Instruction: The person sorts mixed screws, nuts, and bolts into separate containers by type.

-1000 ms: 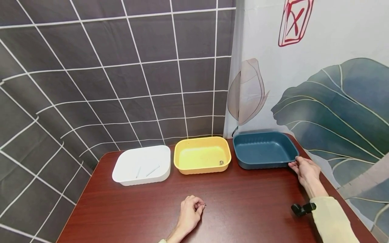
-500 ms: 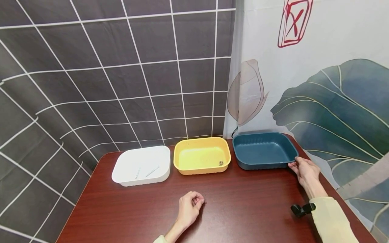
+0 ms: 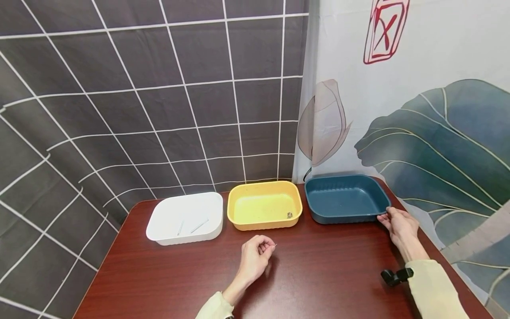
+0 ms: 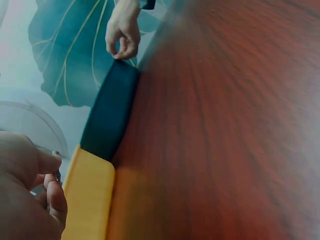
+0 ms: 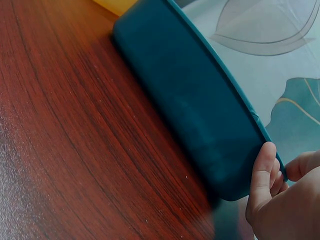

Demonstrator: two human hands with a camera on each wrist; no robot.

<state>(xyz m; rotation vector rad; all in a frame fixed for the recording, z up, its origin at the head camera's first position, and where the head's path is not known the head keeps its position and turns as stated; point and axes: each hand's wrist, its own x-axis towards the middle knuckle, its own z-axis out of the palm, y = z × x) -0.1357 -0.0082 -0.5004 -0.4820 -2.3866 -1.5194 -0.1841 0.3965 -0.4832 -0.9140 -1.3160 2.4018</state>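
Observation:
My left hand (image 3: 255,259) is over the table in front of the yellow bin, thumb and fingertips pinching a small silvery metal piece (image 4: 57,172). Most of that piece is hidden by the fingers, and I cannot tell its kind. At the far right, my right hand (image 3: 403,226) pinches the rim of the dark blue bin (image 5: 185,100) at its near right corner, with the thumb and fingers on either side of the wall. Inside the yellow bin (image 3: 264,225) a small metal nut (image 3: 289,215) lies near the right end.
Left of the yellow bin stands a white bin (image 3: 187,239) with two thin metal rods (image 3: 199,226) inside. All three bins line the back of the reddish-brown table (image 3: 159,274). Behind them hang a dark grid-patterned cloth (image 3: 159,110) and a pale leaf-printed one (image 3: 430,133).
My left hand has moved forward across the table and slightly right, toward the yellow bin, still pinching the small piece. My right hand stays at the blue bin's corner.

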